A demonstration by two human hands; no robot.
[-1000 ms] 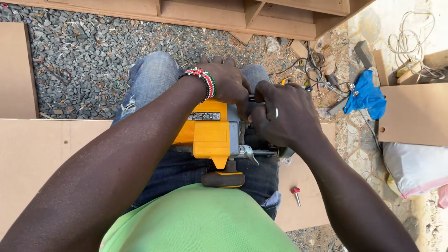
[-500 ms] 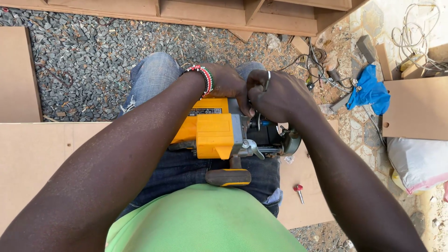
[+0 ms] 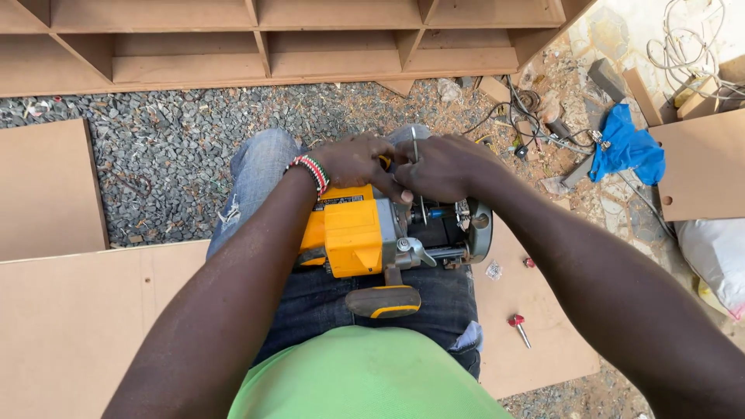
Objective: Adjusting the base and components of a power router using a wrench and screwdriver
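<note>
Yellow plastic housing marks the router (image 3: 353, 237), a power tool lying on its side across the person's lap, on dark jeans. Its body is boxy and yellow, with a black label strip on the top face; a black handle with a yellow band (image 3: 384, 301) juts toward the green shirt. To the right of the yellow body sit a grey metal collar with a small winged lever (image 3: 415, 250), then dark columns and a round grey base plate (image 3: 479, 229) facing sideways.

The left hand (image 3: 353, 161), with a beaded bracelet at the wrist, curls over the top of the router, fingers bent down against the housing. The right hand (image 3: 442, 167) is closed around a thin metal wrench (image 3: 417, 167) that stands upright over the collar area; the two hands touch knuckle to knuckle.

Brown board (image 3: 77, 310) lies under the person, on grey gravel (image 3: 171, 147). A small red-handled bit (image 3: 518, 324) rests on the board just right of the thigh.
</note>
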